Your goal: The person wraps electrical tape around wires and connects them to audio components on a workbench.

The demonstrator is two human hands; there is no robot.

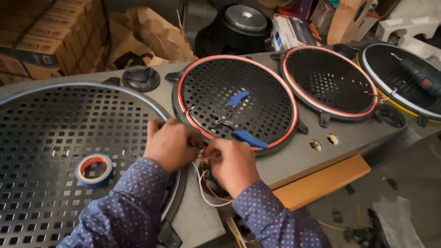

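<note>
The thin red and white wires [204, 189] lie between two round grilles on the grey panel [310, 156]. The left hand [172, 144] and right hand [230, 164] pinch them with curled fingers. A tape roll [95, 169] lies on the big grille [26, 158], and blue pliers [236, 135] on the next grille [261, 89].

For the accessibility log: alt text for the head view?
Left hand and right hand pinch thin red and white wires at the edge of a grey panel bearing four round black grilles; blue-handled pliers lie on the second grille.
</note>
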